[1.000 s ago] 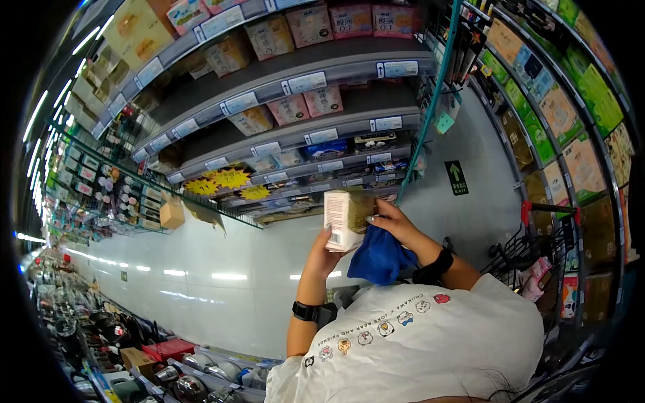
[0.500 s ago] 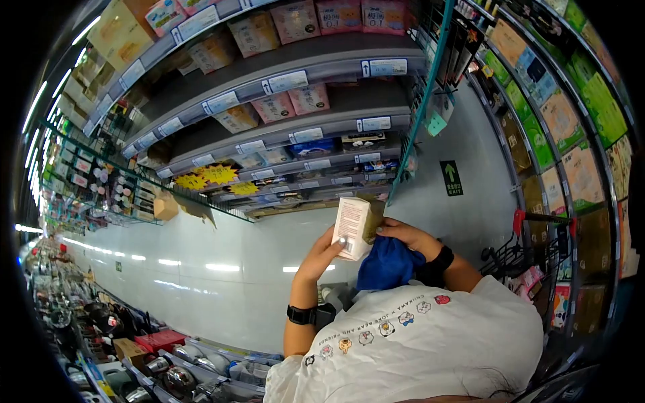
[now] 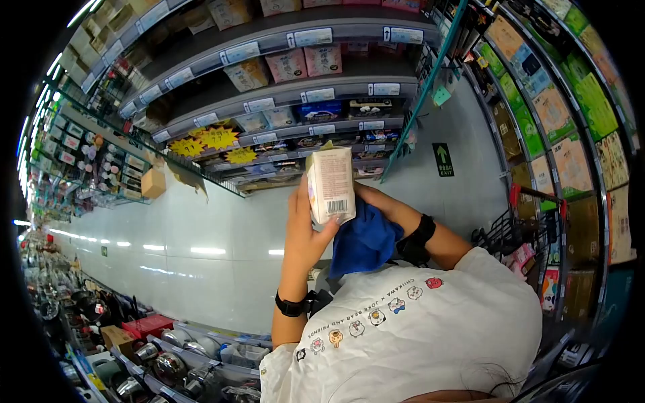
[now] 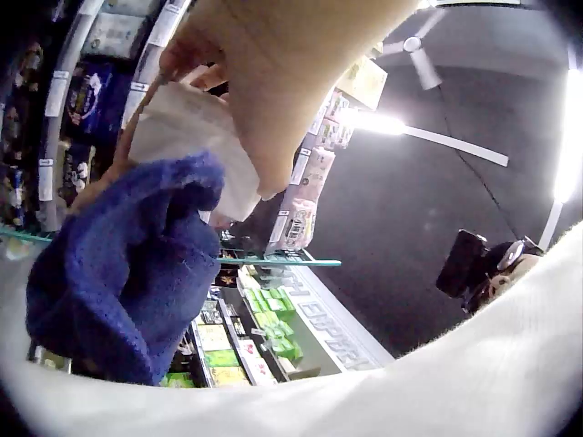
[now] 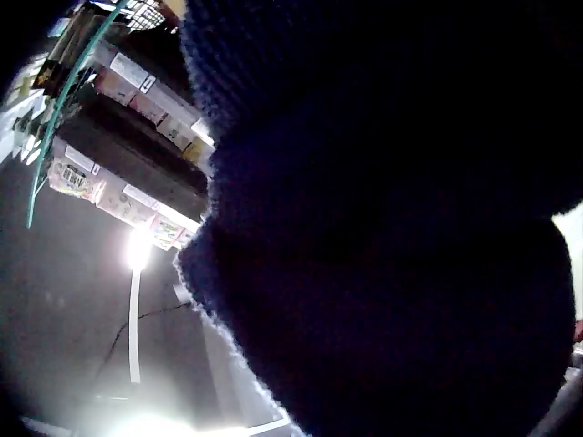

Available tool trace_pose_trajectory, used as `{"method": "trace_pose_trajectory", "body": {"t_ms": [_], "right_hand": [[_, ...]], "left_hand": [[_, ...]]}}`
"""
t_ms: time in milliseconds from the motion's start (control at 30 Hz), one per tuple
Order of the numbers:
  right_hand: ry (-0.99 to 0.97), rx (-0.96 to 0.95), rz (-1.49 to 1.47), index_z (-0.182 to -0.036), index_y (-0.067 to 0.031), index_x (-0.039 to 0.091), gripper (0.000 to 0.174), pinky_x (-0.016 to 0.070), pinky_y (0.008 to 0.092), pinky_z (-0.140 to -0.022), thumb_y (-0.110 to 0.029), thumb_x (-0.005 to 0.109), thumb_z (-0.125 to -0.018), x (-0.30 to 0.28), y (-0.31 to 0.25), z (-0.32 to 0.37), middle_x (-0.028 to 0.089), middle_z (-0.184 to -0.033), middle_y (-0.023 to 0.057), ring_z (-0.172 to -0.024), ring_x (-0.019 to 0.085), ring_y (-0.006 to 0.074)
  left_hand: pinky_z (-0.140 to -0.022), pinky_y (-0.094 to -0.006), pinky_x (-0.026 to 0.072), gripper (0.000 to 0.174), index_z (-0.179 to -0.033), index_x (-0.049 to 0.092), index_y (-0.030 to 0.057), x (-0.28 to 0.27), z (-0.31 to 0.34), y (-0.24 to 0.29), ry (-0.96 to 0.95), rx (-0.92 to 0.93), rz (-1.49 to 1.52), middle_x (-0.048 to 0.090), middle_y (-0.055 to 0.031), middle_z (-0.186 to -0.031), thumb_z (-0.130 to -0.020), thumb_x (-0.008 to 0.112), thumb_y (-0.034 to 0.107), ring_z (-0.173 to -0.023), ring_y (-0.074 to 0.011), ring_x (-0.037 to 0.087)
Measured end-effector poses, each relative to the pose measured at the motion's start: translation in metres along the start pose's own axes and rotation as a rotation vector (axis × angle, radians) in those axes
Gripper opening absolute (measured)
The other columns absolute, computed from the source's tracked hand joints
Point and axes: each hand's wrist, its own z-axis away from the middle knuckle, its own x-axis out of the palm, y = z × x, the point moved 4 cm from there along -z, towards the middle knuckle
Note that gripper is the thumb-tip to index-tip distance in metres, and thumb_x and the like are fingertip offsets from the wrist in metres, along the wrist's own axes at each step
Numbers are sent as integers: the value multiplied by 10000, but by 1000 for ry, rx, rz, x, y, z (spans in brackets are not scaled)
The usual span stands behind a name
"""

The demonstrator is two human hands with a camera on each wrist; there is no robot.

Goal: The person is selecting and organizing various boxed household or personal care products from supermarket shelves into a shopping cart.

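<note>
A white package (image 3: 330,178) with printed text and a barcode is held upright at chest height. The left hand (image 3: 302,225) grips its left side, the thumb across the lower front. Behind its right edge is the right hand (image 3: 377,200), fingers mostly hidden by the package, with a blue cloth (image 3: 366,240) hanging below. In the left wrist view the left hand (image 4: 264,82) holds the pale package (image 4: 196,137), and the blue cloth (image 4: 137,264) hangs beside it. Dark cloth (image 5: 383,228) fills most of the right wrist view, hiding the right hand.
Shelves (image 3: 342,92) with pink and white packs stand ahead, yellow signs (image 3: 219,137) on their lower left. A cart (image 3: 514,228) is at the right, before another shelf of green and brown packs. Pots and kitchenware (image 3: 168,366) lie at the lower left.
The package has been raised and turned, so its barcode side now faces the head camera. The left hand has moved up with it, and the right hand's fingers are now behind it.
</note>
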Motion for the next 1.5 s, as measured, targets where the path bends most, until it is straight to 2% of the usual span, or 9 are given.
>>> {"method": "trace_pose_trajectory", "body": {"t_ms": [200, 267, 300, 367, 667, 833, 1100, 1267, 1500], "right_hand": [[-38, -145, 132, -1336, -36, 324, 445, 401, 269, -958, -228, 413, -944, 61, 49, 0, 452, -1283, 74, -1126, 485, 136], [-14, -113, 41, -1324, -32, 350, 441, 426, 242, -918, -281, 371, -960, 70, 78, -9, 484, -1241, 50, -1050, 516, 101], [-1, -97, -5, -1317, -30, 363, 446, 439, 228, -897, -308, 350, -969, 74, 92, -14, 500, -1221, 37, -1012, 531, 84], [6, -49, 5, -1333, -45, 350, 447, 457, 233, -878, -304, 352, -968, 60, 125, -33, 499, -1227, 38, -1002, 548, 101], [42, 134, -11, -1238, -71, 453, 455, 519, 264, -780, -407, 373, -942, 98, 162, -52, 595, -1076, 98, -926, 602, 153], [-37, 331, -44, -1225, -62, 460, 471, 509, 271, -805, -421, 421, -922, 76, 203, -81, 588, -1083, 102, -941, 595, 154], [-84, 210, 234, -1258, -47, 432, 459, 426, 257, -898, -355, 465, -919, 101, 195, -124, 530, -1183, 47, -1063, 509, 116], [-87, 32, 401, -1295, -27, 392, 455, 349, 260, -958, -212, 528, -902, 92, 179, -149, 499, -1228, 41, -1116, 446, 111], [-62, -171, 628, -1300, -5, 385, 488, 343, 274, -959, -170, 563, -877, 62, 115, -195, 488, -1232, 62, -1113, 439, 131]], "left_hand": [[-856, -364, 414, 723, -1339, 321, 41, -60, 41, -15, -88, 54, 34, 453, -195, -1159, -707, 651, 160, -1045, -324, 473], [-807, -341, 442, 712, -1336, 331, 45, -83, 57, -24, -100, 107, -88, 465, -186, -1144, -713, 657, 157, -1020, -297, 489], [-695, -293, 472, 709, -1332, 345, 47, -94, 64, -22, -124, -3, -41, 489, -169, -1109, -712, 671, 163, -942, -249, 527], [-617, -256, 477, 698, -1329, 356, 47, -110, 77, -31, -107, 4, 53, 508, -151, -1093, -714, 672, 146, -865, -208, 563], [-698, -276, 502, 660, -1329, 365, 44, -161, 117, -42, -185, -296, 199, 590, -146, -1060, -743, 657, 130, -931, -174, 589], [-764, -304, 476, 482, -1218, 476, 14, -190, 138, -44, -83, -235, 85, 604, -135, -1038, -774, 629, 119, -893, -196, 601], [-719, -340, 477, 349, -1076, 535, 1, -197, 150, -86, -139, -379, -196, 638, -148, -930, -786, 632, 168, -835, -245, 622], [-729, -384, 472, 447, -1072, 552, 31, -190, 130, -104, -255, -461, -353, 624, -188, -956, -782, 633, 361, -866, -331, 603], [-740, -405, 475, 539, -1013, 610, 69, -174, 46, -133, -432, -469, -581, 619, -200, -933, -742, 610, 535, -874, -347, 596]]}}
